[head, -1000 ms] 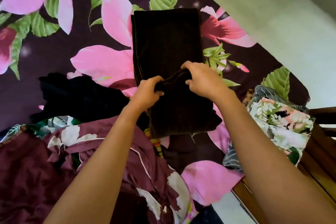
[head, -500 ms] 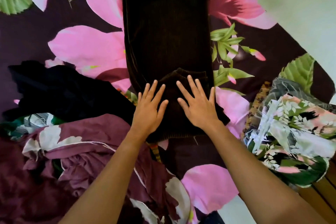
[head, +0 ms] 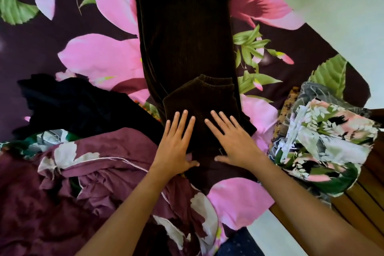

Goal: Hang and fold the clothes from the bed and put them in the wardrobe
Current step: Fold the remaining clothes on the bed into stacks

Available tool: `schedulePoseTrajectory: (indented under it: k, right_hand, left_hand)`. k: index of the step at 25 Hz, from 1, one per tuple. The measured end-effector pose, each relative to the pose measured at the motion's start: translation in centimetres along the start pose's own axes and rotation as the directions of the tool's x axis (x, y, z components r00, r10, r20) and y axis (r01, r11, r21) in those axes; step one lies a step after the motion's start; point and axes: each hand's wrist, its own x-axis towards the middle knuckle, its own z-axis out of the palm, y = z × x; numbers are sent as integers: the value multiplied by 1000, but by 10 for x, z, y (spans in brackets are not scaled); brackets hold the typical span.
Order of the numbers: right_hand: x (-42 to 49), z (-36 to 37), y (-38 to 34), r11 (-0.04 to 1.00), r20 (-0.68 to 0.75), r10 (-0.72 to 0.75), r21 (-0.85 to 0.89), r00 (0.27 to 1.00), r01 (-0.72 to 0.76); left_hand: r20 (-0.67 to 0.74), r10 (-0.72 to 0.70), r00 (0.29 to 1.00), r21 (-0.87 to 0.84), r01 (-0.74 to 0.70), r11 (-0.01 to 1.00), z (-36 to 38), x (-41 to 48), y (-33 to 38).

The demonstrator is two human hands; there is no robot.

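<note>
A dark brown ribbed garment [head: 187, 37] lies in a long folded strip on the bed, with its near end turned over on itself. My left hand [head: 176, 143] lies flat on the left of that folded end, fingers straight and spread. My right hand [head: 232, 139] presses flat on the right of it, thumb pointing toward the left hand. Neither hand grips the cloth.
The bed sheet [head: 99, 58] is dark with big pink flowers. A black garment [head: 79, 106] and a crumpled maroon floral garment [head: 93, 172] lie at the left. A folded floral stack [head: 324, 141] sits at the right bed edge, above a wooden frame [head: 365, 193].
A second ago both hands pinched the near end of the brown garment and folded it over. They then opened flat on it and have slid back toward me.
</note>
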Motion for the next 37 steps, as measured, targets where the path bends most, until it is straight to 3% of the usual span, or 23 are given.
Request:
schedulePoseTrajectory:
  k: [4, 8, 12, 14, 16, 19, 22, 25, 28, 31, 34, 37]
  right_hand:
    - [11, -11, -10, 991, 23, 66, -116, 998, -63]
    - [2, -52, -21, 997, 159, 76, -40, 984, -71]
    - [-17, -118, -27, 965, 343, 41, 230, 938, -126]
    - [-28, -148, -29, 943, 493, -25, 299, 869, -142]
    - [-30, -168, -22, 928, 552, -48, 333, 832, -167]
    - [-13, -182, 1, 889, 421, 70, 384, 905, -248]
    - [17, -172, 15, 938, 99, 177, 285, 979, -198]
    - [38, -149, 15, 962, -80, 194, 209, 978, -173]
    - [41, -120, 5, 958, -211, 239, 212, 948, -195]
    - [44, -85, -8, 905, -325, 356, 355, 876, -235]
    - [58, -40, -5, 915, -260, 351, 298, 900, -271]
    - [69, -11, 4, 932, -233, 331, 231, 914, -279]
  left_hand:
    - [53, -128, 990, 150, 119, 981, -8, 18, 8]
    - [184, -147, 972, 185, 113, 976, -40, 20, 18]
    - [375, -75, 924, -15, 87, 996, -105, 11, 21]
    - [474, -39, 879, -113, 105, 988, -138, 0, 22]
    - [524, -14, 852, -222, 153, 963, -161, -3, 16]
    - [377, -117, 919, -298, 240, 924, -174, 13, -1]
    - [135, -204, 970, -210, 229, 950, -161, 33, -5]
    - [-152, -235, 960, -56, 229, 972, -134, 40, 1]
    - [-404, -140, 904, 8, 157, 988, -95, 45, 11]
    - [-363, -199, 910, -79, 182, 980, -59, 47, 15]
    - [-246, -289, 925, -168, 253, 953, -23, 54, -10]
    - [-202, -274, 940, -175, 240, 955, -1, 60, -29]
